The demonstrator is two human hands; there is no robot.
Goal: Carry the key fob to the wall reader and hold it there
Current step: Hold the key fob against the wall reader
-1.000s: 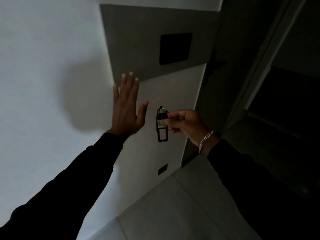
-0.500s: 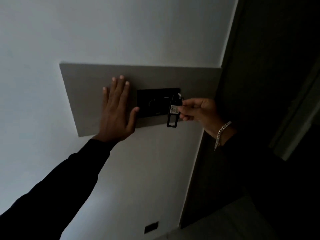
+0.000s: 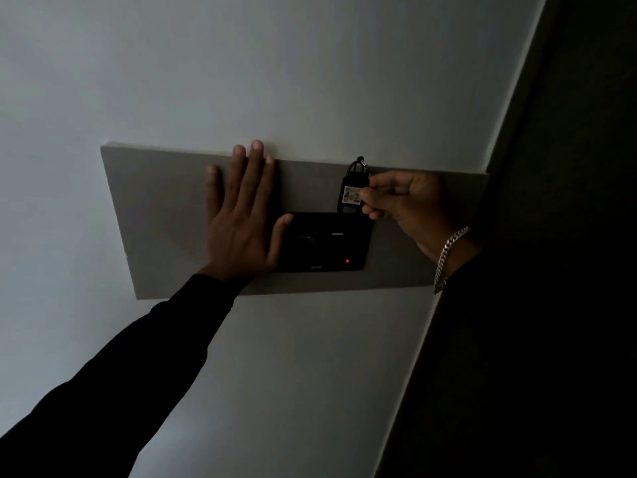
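Note:
The black key fob [image 3: 352, 188] with a white label reading 402 hangs upright, pinched by my right hand [image 3: 403, 205]. Its lower end overlaps the top edge of the black wall reader [image 3: 327, 241], which shows a small red light near its bottom right. The reader is mounted on a grey panel [image 3: 155, 208] on the white wall. My left hand [image 3: 241, 215] lies flat and open on that panel, its thumb touching the reader's left side and covering part of it.
A dark door frame and doorway [image 3: 558, 201] run down the right side, just past the panel's end. A silver bracelet [image 3: 448, 257] sits on my right wrist. White wall surrounds the panel.
My right hand has raised the fob from below the panel up to the reader's top edge. My left hand has slid up the wall onto the panel, and the view has tilted upward.

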